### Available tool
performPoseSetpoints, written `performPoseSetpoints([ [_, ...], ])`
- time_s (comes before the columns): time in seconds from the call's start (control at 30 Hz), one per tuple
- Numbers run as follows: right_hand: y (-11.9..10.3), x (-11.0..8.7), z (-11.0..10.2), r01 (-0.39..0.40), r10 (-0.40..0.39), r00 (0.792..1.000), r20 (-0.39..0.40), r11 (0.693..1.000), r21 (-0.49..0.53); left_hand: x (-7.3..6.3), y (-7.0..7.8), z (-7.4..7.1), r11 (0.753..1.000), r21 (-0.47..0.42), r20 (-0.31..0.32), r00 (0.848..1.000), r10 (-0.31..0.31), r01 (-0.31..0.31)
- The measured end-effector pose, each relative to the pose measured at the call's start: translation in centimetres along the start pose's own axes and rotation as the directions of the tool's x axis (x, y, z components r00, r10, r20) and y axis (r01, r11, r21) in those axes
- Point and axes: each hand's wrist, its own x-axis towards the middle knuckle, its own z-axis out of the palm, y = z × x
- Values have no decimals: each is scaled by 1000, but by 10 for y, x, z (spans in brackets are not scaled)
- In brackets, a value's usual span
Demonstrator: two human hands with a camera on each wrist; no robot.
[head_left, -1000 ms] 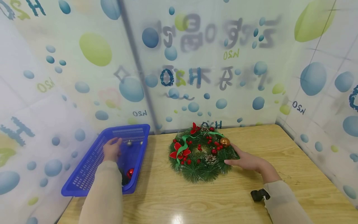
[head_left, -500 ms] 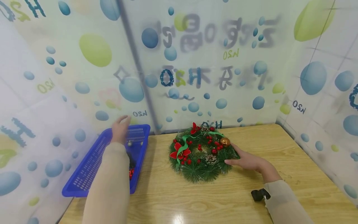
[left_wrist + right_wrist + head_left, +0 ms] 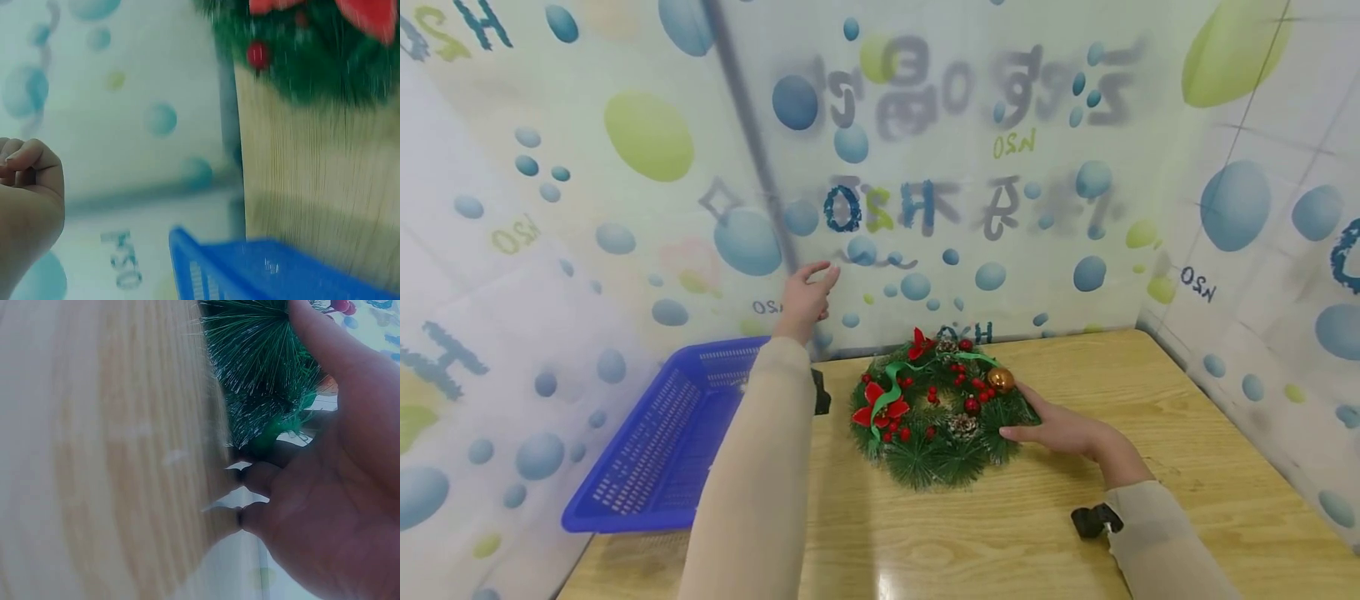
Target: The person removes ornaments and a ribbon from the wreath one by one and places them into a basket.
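Note:
My left hand (image 3: pixel 807 298) is in the air, past the blue basket's right side and left of the wreath. Its fingers are bent; in the left wrist view the hand (image 3: pixel 31 172) is cut off by the frame's edge, and anything it holds is hidden. A green Christmas wreath (image 3: pixel 925 462) lies on the table with red flowers, berries, pine cones, a green ribbon and a gold bauble (image 3: pixel 1000 380). My right hand (image 3: pixel 1060 429) grips the wreath's right rim, thumb over it, fingers at the outer side. Close up, the right hand's (image 3: pixel 312 481) fingertips touch the tabletop beside the pine needles (image 3: pixel 256 350).
A blue plastic basket (image 3: pixel 651 450) stands at the left end of the wooden table (image 3: pixel 970 542); my left sleeve covers much of its inside. Printed curtains (image 3: pixel 925 167) hang close behind and on both sides. A black wrist camera (image 3: pixel 1096 521) sits by my right sleeve.
My left hand has risen out of the blue basket and moved right, toward the wreath. My right hand stays on the wreath's rim. The view has shifted slightly.

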Motion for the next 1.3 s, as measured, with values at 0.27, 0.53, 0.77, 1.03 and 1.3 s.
performPoseSetpoints([
  [0.27, 2, 2, 1, 1, -1, 1000, 2, 1000, 9, -5, 1, 64, 996, -86, 137, 990, 19, -7],
  [0.53, 1, 3, 1, 2, -2, 1000, 3, 1000, 10, -13, -12, 113, 994, -107, 222, 975, -5, 29],
  [0.77, -2, 5, 1, -2, 2, 1000, 0, 1000, 0, -22, -21, 147, 999, -39, 272, 962, 5, 6],
  [1.03, -3, 7, 0, 6, -6, 1000, 5, 1000, 0, -27, -35, 167, 997, 81, 352, 936, -23, -6],
  [1.3, 0, 3, -1, 6, -6, 1000, 15, 1000, 24, -29, -52, 184, 990, 81, 389, 911, -136, 113],
])
